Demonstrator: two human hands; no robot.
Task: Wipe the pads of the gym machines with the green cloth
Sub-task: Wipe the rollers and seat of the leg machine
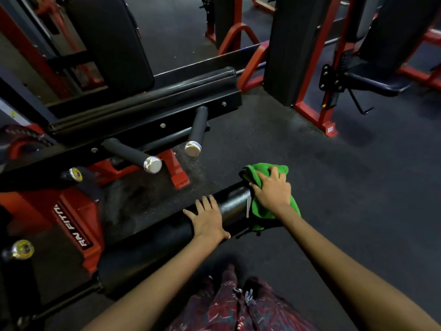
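A: Where is the green cloth (265,209)?

B: Draped over the right end of the black roller pad (167,237), the long padded cylinder running from near left to the middle of the view. The cloth wraps that end and hangs down on the near side.

A: And the right hand (273,191)?

B: It lies on top of the cloth with fingers spread and bent a little over the curve, pressing the cloth onto the pad. It looks like a flat press more than a pinch.

A: The left hand (207,220)?

B: Flat on the bare roller pad, just left of the cloth, fingers straight and spread, thumb toward the near side. It holds nothing.

A: What else is around?

B: Two black handles with silver end caps (152,164) stick out from the black and red machine frame (78,225) on the left. A long seat pad (148,101) sits farther back, above them. More red frames (310,68) and dark upright pads stand at the far right on the dark rubber floor (334,175). Patterned trousers (238,306) show at the near edge.
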